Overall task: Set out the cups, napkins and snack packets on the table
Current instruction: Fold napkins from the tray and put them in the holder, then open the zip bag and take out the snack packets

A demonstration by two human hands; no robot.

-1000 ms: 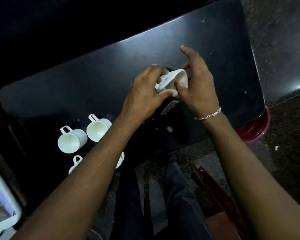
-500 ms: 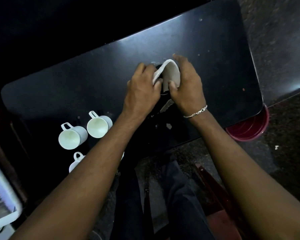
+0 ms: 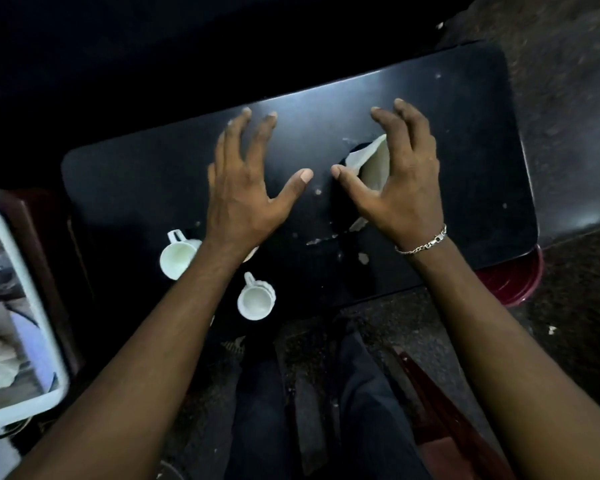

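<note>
A folded white napkin [image 3: 369, 161] stands in a dark holder on the black table [image 3: 465, 133], just under my right hand [image 3: 399, 181]. That hand hovers over it with fingers curved and apart, the thumb clear of the napkin. My left hand [image 3: 246, 188] is spread wide above the bare tabletop to the left, holding nothing. Two white cups [image 3: 177, 259] [image 3: 257, 301] stand near the table's front left. The rim of a third cup [image 3: 252, 252] peeks out from under my left wrist. No snack packets are visible.
A white-rimmed tray [image 3: 32, 289] with pale items sits on a dark stand at the far left. A dark red round stool [image 3: 513, 282] pokes out under the table's right corner. My legs are below the front edge. Small white scraps [image 3: 362, 258] dot the table.
Both hands were pinching the napkin together; now they have let go and spread apart, the left moving leftward. The napkin stays standing in its holder.
</note>
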